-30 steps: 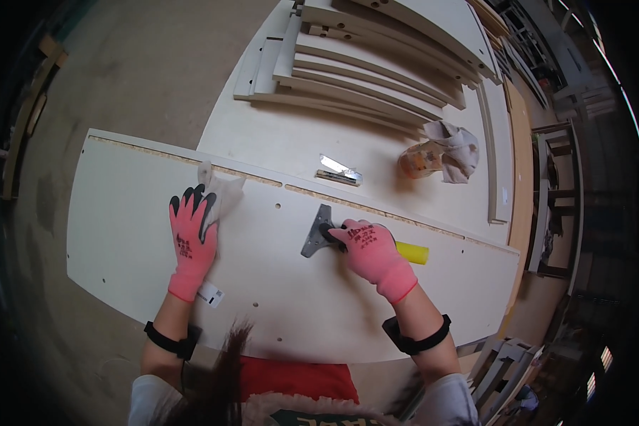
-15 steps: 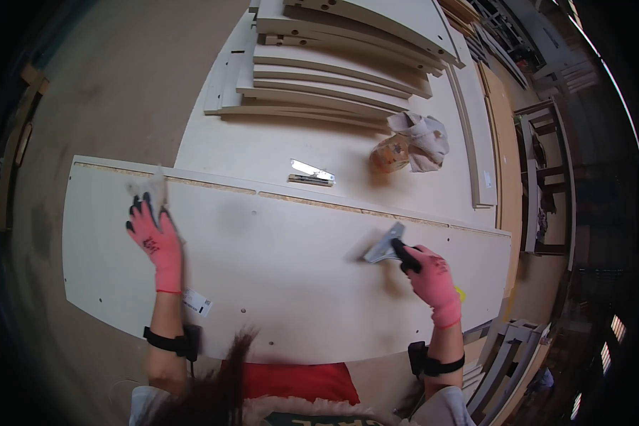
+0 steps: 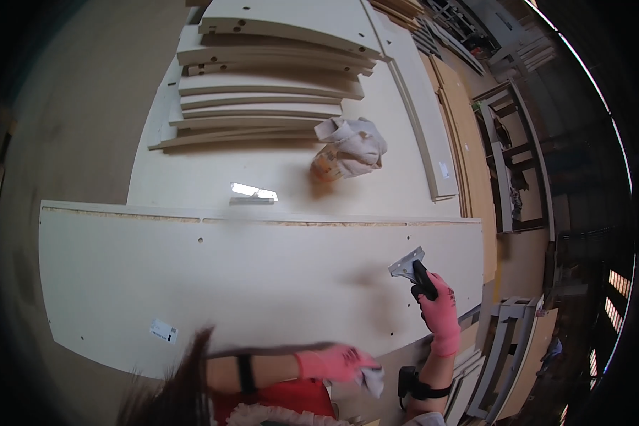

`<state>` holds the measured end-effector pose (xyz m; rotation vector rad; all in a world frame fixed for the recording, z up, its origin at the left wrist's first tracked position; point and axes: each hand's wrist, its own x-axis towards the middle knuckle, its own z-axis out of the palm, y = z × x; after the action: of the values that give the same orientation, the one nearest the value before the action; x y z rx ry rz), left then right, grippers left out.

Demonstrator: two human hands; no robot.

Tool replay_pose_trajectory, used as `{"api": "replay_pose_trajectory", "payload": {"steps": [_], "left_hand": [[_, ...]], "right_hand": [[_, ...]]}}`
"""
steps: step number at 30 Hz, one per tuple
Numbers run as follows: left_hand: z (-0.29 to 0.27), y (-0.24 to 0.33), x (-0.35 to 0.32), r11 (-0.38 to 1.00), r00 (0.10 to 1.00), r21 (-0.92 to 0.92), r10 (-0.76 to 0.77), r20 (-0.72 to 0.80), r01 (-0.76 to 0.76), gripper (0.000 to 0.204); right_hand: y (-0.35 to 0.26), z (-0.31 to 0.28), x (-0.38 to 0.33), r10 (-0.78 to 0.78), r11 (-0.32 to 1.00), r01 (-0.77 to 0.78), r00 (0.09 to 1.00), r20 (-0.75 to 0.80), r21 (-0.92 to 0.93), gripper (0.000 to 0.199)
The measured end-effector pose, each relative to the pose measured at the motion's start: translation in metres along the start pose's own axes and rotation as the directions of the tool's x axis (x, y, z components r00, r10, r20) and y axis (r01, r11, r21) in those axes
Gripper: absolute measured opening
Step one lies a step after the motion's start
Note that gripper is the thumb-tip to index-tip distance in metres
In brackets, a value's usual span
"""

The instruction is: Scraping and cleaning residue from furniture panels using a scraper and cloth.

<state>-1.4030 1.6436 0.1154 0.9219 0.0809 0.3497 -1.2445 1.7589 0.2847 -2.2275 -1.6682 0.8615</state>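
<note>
The right hand (image 3: 438, 304), in a pink and black glove, has its fingers curled closed around a scraper (image 3: 406, 264); the handle is mostly hidden in the grip. The scraper's grey head points away from the person, over the right end of the white board (image 3: 263, 284), and a blurred shadow falls on the board to its left.

The left hand (image 3: 332, 363) is across the front of the body at the board's near edge, right of its middle. Its fingers are bent around a pale cloth (image 3: 371, 380); motion blur hides how tightly they close.

A label (image 3: 163, 331) sits near the board's near left corner, and a groove (image 3: 298, 224) runs along its far edge. Beyond, on a panel (image 3: 213, 174), lie a metal strip (image 3: 254, 191) near the near edge, a rag-draped jar (image 3: 325, 167) right of centre, and stacked boards (image 3: 270, 89) toward the far edge.
</note>
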Motion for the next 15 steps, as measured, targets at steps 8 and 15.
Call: {"api": "replay_pose_trajectory", "payload": {"steps": [8,15], "left_hand": [[-0.188,0.190,-0.070,0.106,0.595,0.789,0.598,-0.537,0.605,0.042],[-0.231,0.188,-0.089,-0.390,0.607,0.469,0.434,-0.665,0.793,0.074]], "right_hand": [[0.040,0.001,0.129,-0.209,0.966,0.195,0.976,-0.068,-0.172,0.043],[0.058,0.045,0.277,-0.385,0.814,0.361,0.922,0.043,-0.455,0.039]]}}
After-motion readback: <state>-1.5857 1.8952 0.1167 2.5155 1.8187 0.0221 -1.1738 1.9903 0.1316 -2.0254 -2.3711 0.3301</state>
